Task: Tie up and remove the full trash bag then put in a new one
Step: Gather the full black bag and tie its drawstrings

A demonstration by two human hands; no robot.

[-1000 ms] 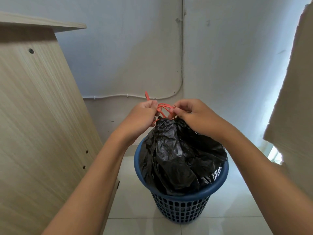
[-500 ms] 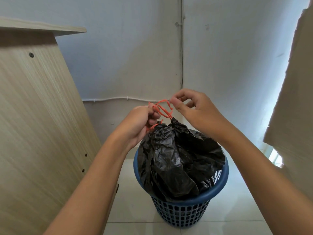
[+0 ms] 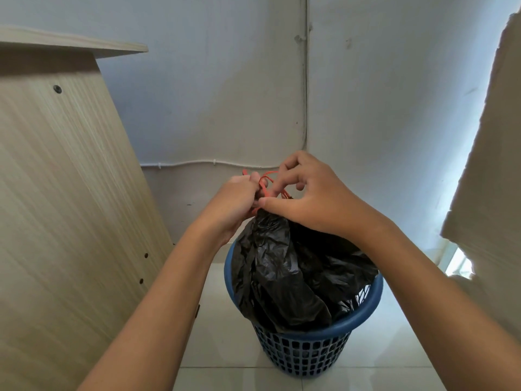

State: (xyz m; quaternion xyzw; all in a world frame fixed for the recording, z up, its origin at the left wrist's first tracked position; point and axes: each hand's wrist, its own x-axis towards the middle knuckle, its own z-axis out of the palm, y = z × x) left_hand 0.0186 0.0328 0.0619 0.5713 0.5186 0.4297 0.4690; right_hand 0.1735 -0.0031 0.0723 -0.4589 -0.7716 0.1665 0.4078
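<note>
Two bare hands, left (image 3: pixel 229 206) and right (image 3: pixel 311 197); one crinkled black plastic trash bag (image 3: pixel 284 272); one round blue perforated plastic bin (image 3: pixel 306 354); one orange-red drawstring (image 3: pixel 265 183); one pale wood-grain cabinet (image 3: pixel 62 210).

A tall light-wood laminate cabinet side panel (image 3: pixel 64 193) with dark screw holes fills the left. Behind, a pale grey painted wall (image 3: pixel 211 103) carries a thin white clipped cable (image 3: pixel 208 162). Glossy white floor tiles (image 3: pixel 225 348) lie below.
</note>
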